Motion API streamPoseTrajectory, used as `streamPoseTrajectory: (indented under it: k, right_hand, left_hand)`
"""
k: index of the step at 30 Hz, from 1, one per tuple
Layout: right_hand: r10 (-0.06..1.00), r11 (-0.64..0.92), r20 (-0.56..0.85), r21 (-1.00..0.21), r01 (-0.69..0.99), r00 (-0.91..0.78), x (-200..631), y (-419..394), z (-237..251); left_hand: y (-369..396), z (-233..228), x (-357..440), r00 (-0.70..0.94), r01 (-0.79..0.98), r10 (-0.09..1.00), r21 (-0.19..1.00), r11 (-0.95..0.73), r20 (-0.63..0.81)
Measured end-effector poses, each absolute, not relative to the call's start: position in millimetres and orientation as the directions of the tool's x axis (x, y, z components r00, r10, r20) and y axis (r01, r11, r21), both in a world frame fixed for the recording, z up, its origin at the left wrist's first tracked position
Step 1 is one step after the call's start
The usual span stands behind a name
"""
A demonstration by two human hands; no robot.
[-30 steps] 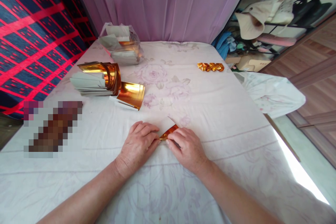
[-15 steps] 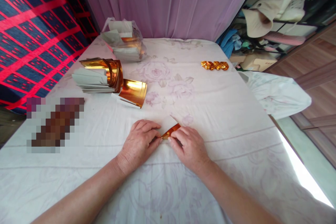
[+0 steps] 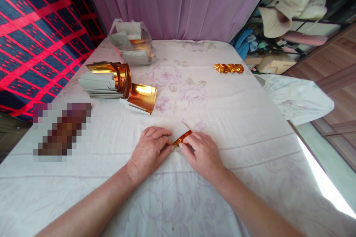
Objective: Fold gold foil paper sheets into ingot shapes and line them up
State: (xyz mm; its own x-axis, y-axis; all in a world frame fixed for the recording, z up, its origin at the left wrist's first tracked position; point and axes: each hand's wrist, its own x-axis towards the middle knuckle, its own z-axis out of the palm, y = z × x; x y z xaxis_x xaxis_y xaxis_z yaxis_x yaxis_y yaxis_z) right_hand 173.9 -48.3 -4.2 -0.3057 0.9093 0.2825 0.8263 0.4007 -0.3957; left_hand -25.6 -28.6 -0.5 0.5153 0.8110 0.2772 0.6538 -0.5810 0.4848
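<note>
Since a moment ago my hands have barely shifted, staying pressed together on the bedsheet [image 3: 250, 126]. My left hand [image 3: 150, 152] and right hand [image 3: 201, 153] both pinch the gold foil strip [image 3: 182, 137] between fingertips (most of it hidden), well apart from the foil stack [image 3: 141, 96].

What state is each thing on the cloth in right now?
gold paper piece: folded, pinched flat on the cloth by both hands
left hand: pressing the piece
right hand: pressing the piece
gold sheet stack: loose, curling
plastic bag: open, holding sheets
folded gold shapes: finished, lying in a row
</note>
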Motion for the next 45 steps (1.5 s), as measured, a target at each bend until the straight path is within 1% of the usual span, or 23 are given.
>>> streamPoseTrajectory:
  k: [3,9,25,33,40,45]
  right_hand:
    - [0.915,0.387,0.283,-0.406,0.828,-0.288,172.7,-47.8,-3.6]
    - [0.906,0.389,0.319,-0.376,0.841,-0.277,171.1,-48.3,-5.6]
    - [0.913,0.376,0.301,-0.362,0.853,-0.274,170.1,-48.2,-4.9]
    - [0.910,0.371,0.324,-0.352,0.859,-0.260,169.5,-48.4,-6.0]
    - [0.919,0.352,0.302,-0.343,0.871,-0.253,169.0,-48.6,-5.9]
    - [0.915,0.354,0.319,-0.339,0.872,-0.248,168.6,-48.2,-6.3]
  left_hand:
    - [-28.6,-0.6,-25.6,0.513,0.655,0.812,0.485,-0.579,0.278]
    - [-28.4,-1.8,-25.1,0.503,0.657,0.816,0.488,-0.575,0.285]
    - [-28.7,-1.5,-24.3,0.505,0.659,0.816,0.484,-0.575,0.282]
    - [-29.1,-0.4,-23.6,0.493,0.673,0.823,0.476,-0.567,0.282]
    - [-28.7,-2.7,-23.7,0.487,0.671,0.826,0.483,-0.563,0.284]
    - [-29.3,-3.4,-23.7,0.486,0.666,0.823,0.485,-0.567,0.294]
